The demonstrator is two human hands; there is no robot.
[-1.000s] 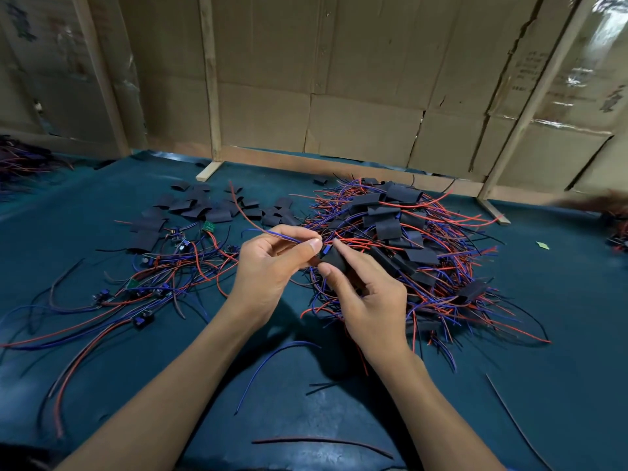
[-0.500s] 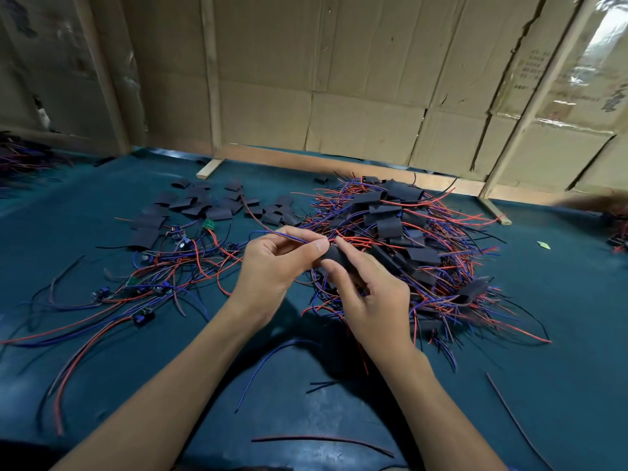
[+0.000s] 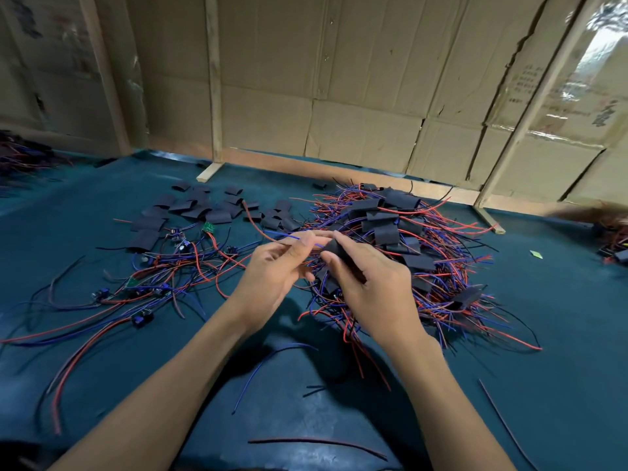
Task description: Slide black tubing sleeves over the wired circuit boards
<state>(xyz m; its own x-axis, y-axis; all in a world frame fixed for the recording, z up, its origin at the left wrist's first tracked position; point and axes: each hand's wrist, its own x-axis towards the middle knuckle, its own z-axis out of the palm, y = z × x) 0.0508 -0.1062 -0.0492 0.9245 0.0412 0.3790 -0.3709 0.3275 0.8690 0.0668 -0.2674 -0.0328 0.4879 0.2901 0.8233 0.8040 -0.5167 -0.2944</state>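
Right hand (image 3: 370, 287) grip pinches black sleeve (image 3: 334, 249); left hand (image 3: 275, 266) pinches wires (image 3: 292, 237).

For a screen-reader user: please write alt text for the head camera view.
Two hands meet above a green table: the right hand grips a black sleeve while the left hand pinches red and blue wires. Empty sleeves and unsleeved boards lie left; a finished pile lies right.

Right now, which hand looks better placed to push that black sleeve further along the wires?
The right hand. It already grips the black sleeve, while the left hand pinches the red and blue wires running into it, so it likely only steadies them.
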